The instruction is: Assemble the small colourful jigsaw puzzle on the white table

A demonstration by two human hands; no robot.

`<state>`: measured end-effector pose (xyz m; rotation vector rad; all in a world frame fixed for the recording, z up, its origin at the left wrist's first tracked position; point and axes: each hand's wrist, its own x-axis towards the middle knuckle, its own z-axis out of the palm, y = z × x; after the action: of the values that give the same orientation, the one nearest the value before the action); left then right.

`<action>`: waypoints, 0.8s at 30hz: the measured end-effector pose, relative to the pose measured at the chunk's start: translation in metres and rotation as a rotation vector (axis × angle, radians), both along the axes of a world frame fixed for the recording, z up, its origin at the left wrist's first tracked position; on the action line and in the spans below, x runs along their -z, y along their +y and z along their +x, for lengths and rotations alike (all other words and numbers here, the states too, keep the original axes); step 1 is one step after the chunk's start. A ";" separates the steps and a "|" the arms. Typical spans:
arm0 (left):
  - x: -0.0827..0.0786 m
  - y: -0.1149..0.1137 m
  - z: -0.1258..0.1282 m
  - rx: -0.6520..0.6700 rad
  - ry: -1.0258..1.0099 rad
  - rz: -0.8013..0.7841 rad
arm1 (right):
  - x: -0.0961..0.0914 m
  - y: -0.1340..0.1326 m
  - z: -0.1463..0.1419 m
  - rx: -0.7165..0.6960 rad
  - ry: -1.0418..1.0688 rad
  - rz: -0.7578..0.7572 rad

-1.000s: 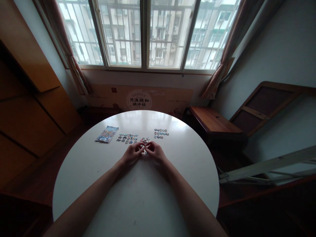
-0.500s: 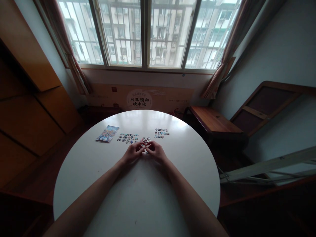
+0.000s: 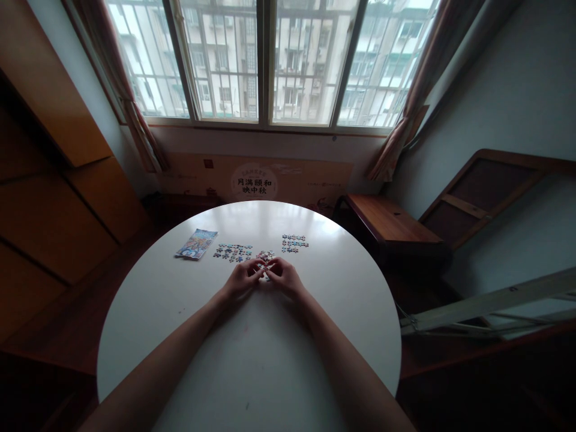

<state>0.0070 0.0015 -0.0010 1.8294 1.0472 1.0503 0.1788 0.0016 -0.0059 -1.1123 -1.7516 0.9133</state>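
Note:
My left hand (image 3: 243,278) and my right hand (image 3: 285,276) meet fingertip to fingertip over the middle of the table. Their fingers are curled into pinches around a small jigsaw piece (image 3: 265,269), mostly covered by the fingertips. Just beyond lies a heap of loose jigsaw pieces (image 3: 266,255), partly hidden by my hands. To the left, several jigsaw pieces (image 3: 233,252) are spread in rough rows. Another group of jigsaw pieces (image 3: 294,243) sits in rows on the right, farther from me.
A printed picture packet (image 3: 197,244) rests on the round white table (image 3: 148,324), left of the pieces. Beyond the table's far edge stands a long printed box (image 3: 306,174) under the barred window. A wooden bench (image 3: 391,219) is at the right, cabinets (image 3: 40,216) at the left.

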 end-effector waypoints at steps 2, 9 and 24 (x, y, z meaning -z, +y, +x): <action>0.000 0.001 0.000 0.004 -0.003 -0.008 | 0.000 0.000 0.000 -0.002 0.000 0.001; 0.000 0.000 0.000 0.009 -0.010 -0.030 | 0.000 0.000 -0.001 0.004 0.002 -0.004; -0.001 -0.001 -0.001 0.012 0.021 0.007 | -0.002 -0.001 0.000 -0.003 0.003 -0.005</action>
<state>0.0065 0.0008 -0.0003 1.8538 1.0444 1.0306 0.1790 0.0004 -0.0043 -1.1110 -1.7497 0.9208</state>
